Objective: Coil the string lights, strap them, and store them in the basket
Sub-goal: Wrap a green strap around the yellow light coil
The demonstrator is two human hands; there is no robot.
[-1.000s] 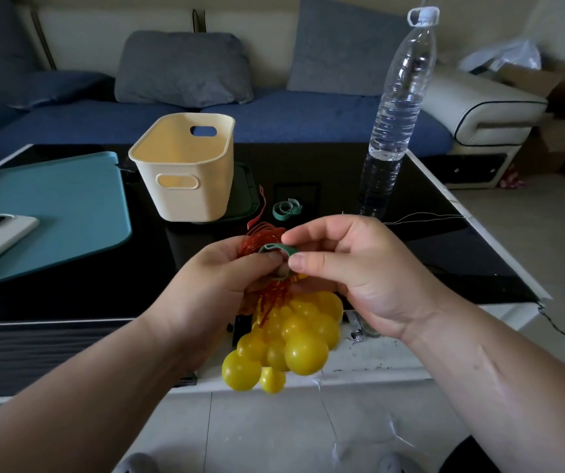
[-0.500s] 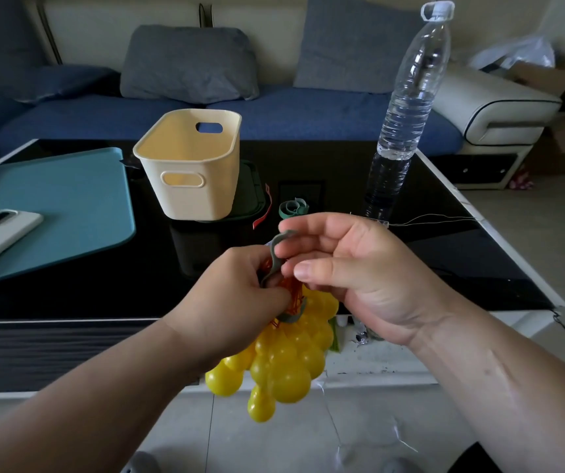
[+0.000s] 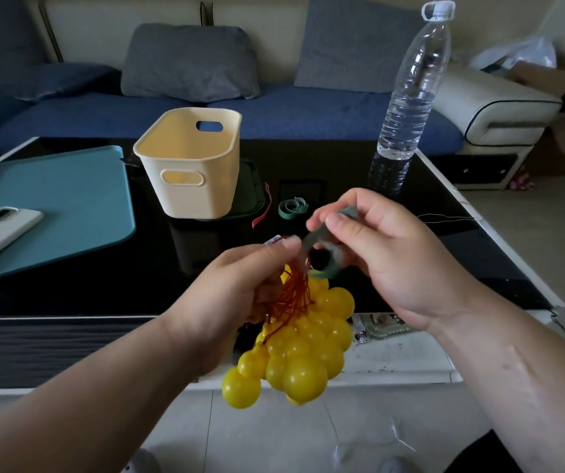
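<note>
Your left hand (image 3: pixel 236 291) clenches the coiled string lights (image 3: pixel 305 353) by their red wires, bulbs hanging free, so your right hand (image 3: pixel 386 254), pinching the green strap (image 3: pixel 320 233), can draw it taut around them; the cream basket (image 3: pixel 189 196) stands beyond.

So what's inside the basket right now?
Only bare inner walls show in the basket; the near wall hides its floor. The string lights hang from the left hand, outside it.
</note>
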